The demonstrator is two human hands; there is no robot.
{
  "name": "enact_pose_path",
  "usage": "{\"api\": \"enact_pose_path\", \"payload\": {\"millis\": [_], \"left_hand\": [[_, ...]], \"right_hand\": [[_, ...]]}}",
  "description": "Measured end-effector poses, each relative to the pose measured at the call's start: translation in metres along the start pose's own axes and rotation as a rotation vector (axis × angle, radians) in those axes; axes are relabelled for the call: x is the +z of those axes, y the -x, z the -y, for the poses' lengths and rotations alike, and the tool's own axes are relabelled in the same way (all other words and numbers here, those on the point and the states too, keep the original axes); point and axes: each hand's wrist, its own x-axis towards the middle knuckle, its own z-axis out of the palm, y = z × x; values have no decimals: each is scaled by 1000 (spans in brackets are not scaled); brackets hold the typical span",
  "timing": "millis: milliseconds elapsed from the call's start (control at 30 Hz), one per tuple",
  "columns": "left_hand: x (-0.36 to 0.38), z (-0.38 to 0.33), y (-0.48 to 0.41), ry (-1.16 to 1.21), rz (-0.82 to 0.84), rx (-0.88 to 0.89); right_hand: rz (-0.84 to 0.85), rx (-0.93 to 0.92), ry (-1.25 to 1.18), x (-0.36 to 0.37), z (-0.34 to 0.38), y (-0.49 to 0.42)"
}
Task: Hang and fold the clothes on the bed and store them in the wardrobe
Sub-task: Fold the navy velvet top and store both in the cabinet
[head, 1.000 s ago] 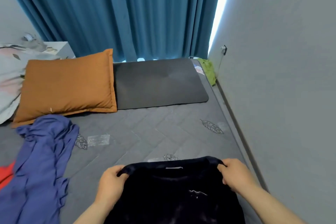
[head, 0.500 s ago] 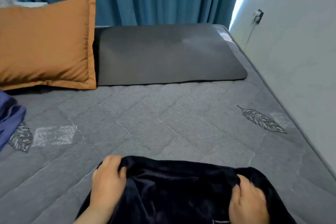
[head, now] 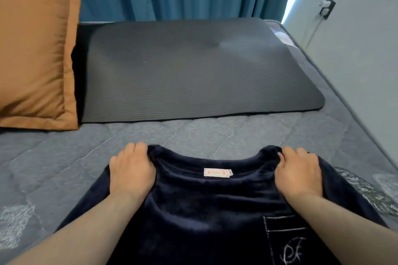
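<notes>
Left hand (head: 131, 170), right hand (head: 299, 173) gripping navy top (head: 204, 211) shoulders, neckline away, lengthwise toward person

The left hand (head: 131, 170) and right hand (head: 298, 173) are bare; the left forearm (head: 86, 232) and right forearm (head: 344, 221) are likewise bare as far as they show.

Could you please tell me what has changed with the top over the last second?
The left hand and right hand lowered the top flat onto the bed; both still grip its shoulders. Pillow and mat stayed put.
</notes>
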Motion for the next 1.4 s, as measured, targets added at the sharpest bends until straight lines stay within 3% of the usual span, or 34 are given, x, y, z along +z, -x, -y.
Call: {"api": "enact_pose_path", "payload": {"millis": [333, 600, 700, 900, 1133, 1300, 1400], "left_hand": [[11, -20, -60, 84, -60, -124], [14, -22, -63, 5, -31, -148], [15, -22, -65, -12, -40, -140], [20, -20, -71, -35, -56, -103], [14, -23, -67, -12, -170, -48], [-17, -40, -11, 265, -99, -81], [-39, -42, 90, 137, -36, 125]], "right_hand": [[-38, -122, 0, 19, 33, -106], [89, -66, 5, 2, 44, -112], [169, -58, -158, -25, 41, -70], [95, -480, -34, -38, 1, 137], [330, -511, 31, -31, -22, 160], [260, -495, 14, -24, -22, 164], [233, -503, 41, -27, -23, 164]]}}
